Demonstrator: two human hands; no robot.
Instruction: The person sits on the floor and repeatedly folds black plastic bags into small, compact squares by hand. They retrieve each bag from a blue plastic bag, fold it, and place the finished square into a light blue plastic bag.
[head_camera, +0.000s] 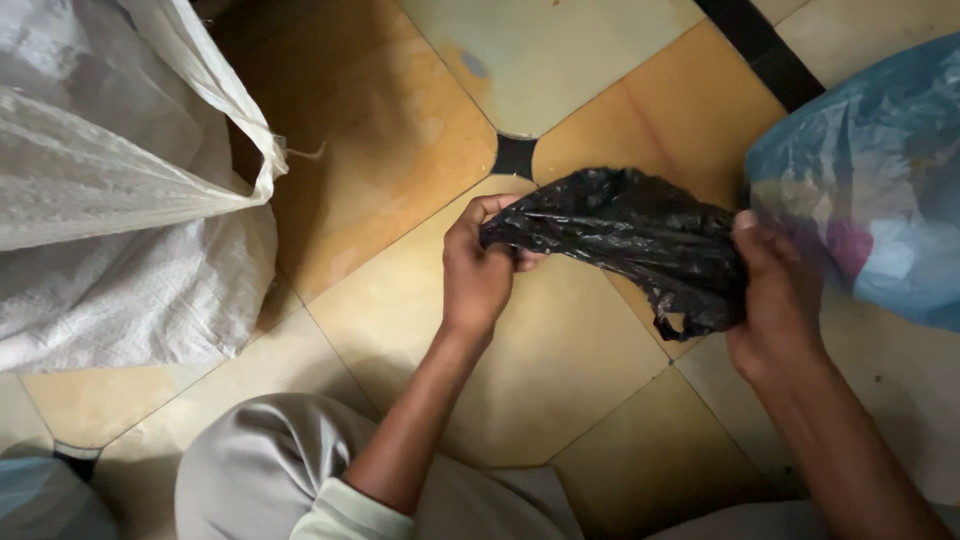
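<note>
A crumpled black plastic bag (625, 235) is stretched between the two hands above the tiled floor (560, 370). Its long axis runs roughly left to right, sloping slightly down toward the right end, where it bunches thicker and a small looped handle hangs below. The narrower end points left.

The left hand (478, 275) is at the bag's left end, back of the hand facing up, fingers curled closed and pinching the thin edge of the plastic; the thumb side lies under the bag's rim. Its forearm runs down and to the left from the bag, toward a pale green cuff (350, 510).

The right hand (780, 295) clasps the bag's right end, fingers wrapped around the bunched plastic and mostly hidden behind it, thumb lying along the top. Its forearm runs down and to the right from the bag, out of the picture.

Just right of the bag, touching or nearly touching the right hand, is a translucent blue plastic bag (880, 170) with coloured contents. Well to the left of the black bag stands a white woven sack (110, 220), its mouth open. Below the black bag, a knee in grey trousers (260, 460) shows.
</note>
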